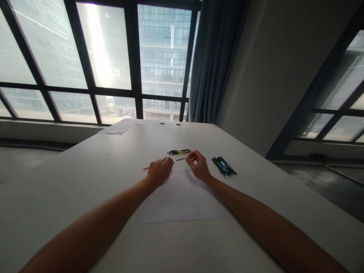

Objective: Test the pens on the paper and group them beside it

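My left hand (pixel 159 170) is curled around a pen body whose reddish tip sticks out to the left at the top of a white sheet of paper (pixel 178 201). My right hand (pixel 199 165) pinches one end of a thin dark refill (pixel 180 159) that points toward my left hand. A black-and-yellow pen (pixel 179 152) lies just beyond both hands. To the right of my right hand lies a bundle of dark and blue pens (pixel 223 166).
The white table (pixel 85 182) runs to a far edge under large windows (pixel 108 57). Loose sheets (pixel 121 127) lie at the far left corner. A dark curtain (pixel 213 60) hangs behind, with a wall at the right.
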`<state>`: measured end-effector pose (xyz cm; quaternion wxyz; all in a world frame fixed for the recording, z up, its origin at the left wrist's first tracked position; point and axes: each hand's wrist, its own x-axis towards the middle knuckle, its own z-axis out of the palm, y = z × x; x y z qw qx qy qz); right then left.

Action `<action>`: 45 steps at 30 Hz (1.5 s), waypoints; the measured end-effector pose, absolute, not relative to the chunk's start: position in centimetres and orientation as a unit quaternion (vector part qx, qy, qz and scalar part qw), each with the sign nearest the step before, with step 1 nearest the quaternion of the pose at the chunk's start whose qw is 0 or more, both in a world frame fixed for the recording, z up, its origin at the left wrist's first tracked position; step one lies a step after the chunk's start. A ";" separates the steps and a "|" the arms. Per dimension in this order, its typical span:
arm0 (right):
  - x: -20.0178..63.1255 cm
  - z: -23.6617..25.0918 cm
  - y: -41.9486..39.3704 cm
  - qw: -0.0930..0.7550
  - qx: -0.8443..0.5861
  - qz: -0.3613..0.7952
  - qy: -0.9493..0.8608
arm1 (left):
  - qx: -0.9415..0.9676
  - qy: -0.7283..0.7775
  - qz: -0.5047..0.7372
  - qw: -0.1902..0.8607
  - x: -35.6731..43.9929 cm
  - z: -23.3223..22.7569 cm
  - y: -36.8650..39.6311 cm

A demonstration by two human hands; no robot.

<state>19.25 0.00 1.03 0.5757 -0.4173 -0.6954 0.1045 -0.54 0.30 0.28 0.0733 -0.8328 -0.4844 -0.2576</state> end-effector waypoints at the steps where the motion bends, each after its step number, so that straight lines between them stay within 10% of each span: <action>1: 19.2 1.1 0.0 0.576 -0.416 0.111 -0.695 | -0.831 -0.488 -0.257 0.073 -0.6 0.3 0.3; 17: 18.3 1.1 0.7 0.617 -0.377 0.394 -0.567 | -0.825 -0.492 -0.255 0.107 -0.7 0.4 0.3; 27: 19.7 1.6 0.9 0.648 -0.431 0.166 -0.606 | -0.812 -0.514 -0.268 0.066 -0.6 0.1 0.5; 35: 21.0 0.4 0.6 0.359 -0.376 -0.139 -0.843 | -0.817 -0.507 -0.269 0.060 -0.7 0.0 0.5; 45: 21.4 -0.1 1.2 0.224 -0.371 -0.136 -0.891 | -0.830 -0.485 -0.267 0.072 -0.8 0.2 0.3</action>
